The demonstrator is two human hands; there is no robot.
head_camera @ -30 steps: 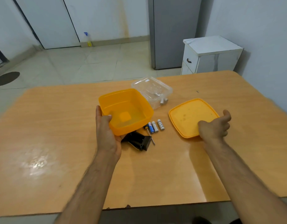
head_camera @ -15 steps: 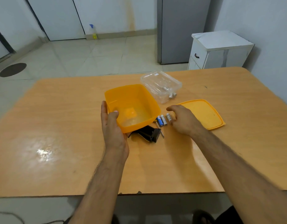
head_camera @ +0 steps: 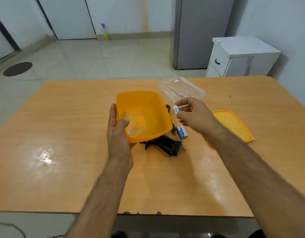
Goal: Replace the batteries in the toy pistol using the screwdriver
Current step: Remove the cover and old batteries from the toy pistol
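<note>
My left hand [head_camera: 119,133] grips the near-left corner of an orange box [head_camera: 153,102], held tilted above the table. Under it lies the black toy pistol [head_camera: 167,146], mostly hidden, its grip poking out toward me. My right hand [head_camera: 194,115] pinches a white battery [head_camera: 175,109] in the air to the right of the box. Two more batteries [head_camera: 182,131], one blue and one white, lie on the table beside the screwdriver [head_camera: 176,130], whose handle disappears behind the box.
The orange lid [head_camera: 234,124] lies flat to the right. A clear plastic container [head_camera: 181,88] stands behind my right hand. The wooden table [head_camera: 62,134] ends close to me. A white cabinet [head_camera: 241,57] and a grey fridge [head_camera: 199,31] stand beyond it.
My right hand left the lid, reached the row of batteries and lifted one white battery up. The left hand keeps holding the orange box, now a little nearer.
</note>
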